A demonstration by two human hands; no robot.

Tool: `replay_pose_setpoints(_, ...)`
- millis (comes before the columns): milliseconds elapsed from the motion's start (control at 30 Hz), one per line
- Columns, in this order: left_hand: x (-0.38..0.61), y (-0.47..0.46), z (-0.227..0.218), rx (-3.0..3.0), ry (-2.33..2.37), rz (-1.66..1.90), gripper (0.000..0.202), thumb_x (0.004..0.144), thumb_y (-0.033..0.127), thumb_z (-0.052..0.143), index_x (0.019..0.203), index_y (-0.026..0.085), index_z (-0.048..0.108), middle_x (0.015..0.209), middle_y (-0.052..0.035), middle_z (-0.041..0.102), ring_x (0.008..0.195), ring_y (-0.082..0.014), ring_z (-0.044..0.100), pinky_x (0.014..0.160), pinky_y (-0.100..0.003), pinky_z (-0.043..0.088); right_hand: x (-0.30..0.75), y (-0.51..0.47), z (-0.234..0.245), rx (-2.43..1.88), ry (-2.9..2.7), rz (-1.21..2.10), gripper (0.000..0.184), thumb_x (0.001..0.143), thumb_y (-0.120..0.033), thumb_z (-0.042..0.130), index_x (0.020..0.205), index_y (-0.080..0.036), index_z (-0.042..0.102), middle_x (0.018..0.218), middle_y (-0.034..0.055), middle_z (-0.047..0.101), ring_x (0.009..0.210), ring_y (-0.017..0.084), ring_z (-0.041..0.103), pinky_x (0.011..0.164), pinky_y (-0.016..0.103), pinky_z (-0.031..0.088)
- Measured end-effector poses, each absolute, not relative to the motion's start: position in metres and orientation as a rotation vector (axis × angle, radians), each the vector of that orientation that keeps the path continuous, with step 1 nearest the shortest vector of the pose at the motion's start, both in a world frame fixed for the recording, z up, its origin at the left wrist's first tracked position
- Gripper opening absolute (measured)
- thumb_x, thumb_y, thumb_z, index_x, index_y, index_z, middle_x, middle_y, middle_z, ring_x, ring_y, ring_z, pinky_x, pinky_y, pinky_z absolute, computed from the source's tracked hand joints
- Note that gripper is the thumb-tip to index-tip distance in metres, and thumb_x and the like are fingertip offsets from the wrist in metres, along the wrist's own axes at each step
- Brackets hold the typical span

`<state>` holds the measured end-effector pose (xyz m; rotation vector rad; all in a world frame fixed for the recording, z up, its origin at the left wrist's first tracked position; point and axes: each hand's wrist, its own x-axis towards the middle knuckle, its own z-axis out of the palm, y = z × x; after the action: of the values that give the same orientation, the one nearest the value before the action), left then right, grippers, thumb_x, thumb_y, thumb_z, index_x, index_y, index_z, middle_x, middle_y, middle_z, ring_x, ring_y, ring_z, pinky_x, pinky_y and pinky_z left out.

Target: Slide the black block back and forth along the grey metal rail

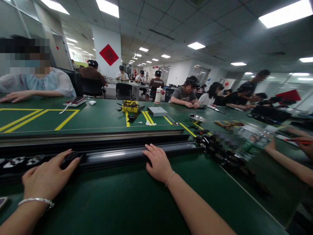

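A long dark metal rail with a shiny, rounded surface lies across the green table. My left hand is at its left part, thumb and forefinger closed around a small black part at the rail; the other fingers are partly hidden. My right hand rests with spread fingers on the rail's near side, holding nothing. To the left of my left hand, black pieces with white patches sit along the same line. A second long rail runs just behind.
Several black parts are heaped at the rail's right end, beside a plastic water bottle. Farther back are a metal bowl, a grey box and a yellow box with cables. Another person's arm reaches in at right.
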<state>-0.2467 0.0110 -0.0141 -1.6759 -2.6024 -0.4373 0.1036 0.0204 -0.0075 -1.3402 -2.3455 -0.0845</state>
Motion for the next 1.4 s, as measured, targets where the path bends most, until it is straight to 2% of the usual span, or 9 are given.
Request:
replay_pose_setpoints(100,-0.239,0.007,-0.005,-1.641,-2.608,-0.322,0.058,0.077,0.06,0.021,0.124,0.033,0.042,0.105,-0.0033,0.065,0.101,-0.0229,0.054,0.084,-0.032,0.03,0.105,0.02,-0.007,-1.333,-2.351,-0.074,0.047,0.072,-0.021,0.047,0.119,-0.026,0.047,0.136,0.0019,0.038,0.128,0.019,0.027,0.104,0.039,0.019)
replay_pose_setpoints(267,-0.234,0.004,0.0,-1.606,-2.633,-0.269,0.06,0.077,0.061,0.02,0.126,0.033,0.041,0.101,-0.0054,0.066,0.098,-0.0251,0.055,0.085,-0.035,0.031,0.104,0.019,-0.006,-1.331,-2.341,-0.074,0.047,0.072,-0.019,0.048,0.119,-0.026,0.048,0.136,0.002,0.04,0.127,0.018,0.028,0.105,0.04,0.019)
replay_pose_setpoints(533,-0.219,-0.004,0.015,-1.676,-2.618,-0.377,0.059,0.078,0.058,0.025,0.124,0.027,0.044,0.107,-0.0092,0.063,0.103,-0.0259,0.053,0.09,-0.04,0.029,0.104,0.021,-0.007,-1.342,-2.337,-0.071,0.044,0.073,-0.02,0.046,0.117,-0.025,0.05,0.136,0.0013,0.039,0.127,0.018,0.029,0.105,0.04,0.018)
replay_pose_setpoints(900,-0.22,-0.003,0.012,-1.68,-2.584,-0.432,0.057,0.079,0.057,0.025,0.123,0.028,0.046,0.11,-0.0095,0.062,0.104,-0.0274,0.053,0.091,-0.043,0.029,0.106,0.023,-0.008,-1.329,-2.346,-0.08,0.044,0.074,-0.021,0.046,0.117,-0.024,0.05,0.135,0.0024,0.04,0.126,0.019,0.031,0.105,0.04,0.019)
replay_pose_setpoints(1400,-0.215,-0.006,0.016,-1.678,-2.563,-0.535,0.053,0.076,0.054,0.036,0.119,0.028,0.052,0.114,-0.0051,0.061,0.102,-0.0269,0.055,0.092,-0.043,0.029,0.107,0.024,-0.009,-1.329,-2.353,-0.115,0.043,0.074,-0.021,0.047,0.116,-0.024,0.051,0.134,0.0033,0.042,0.125,0.02,0.033,0.103,0.042,0.022)
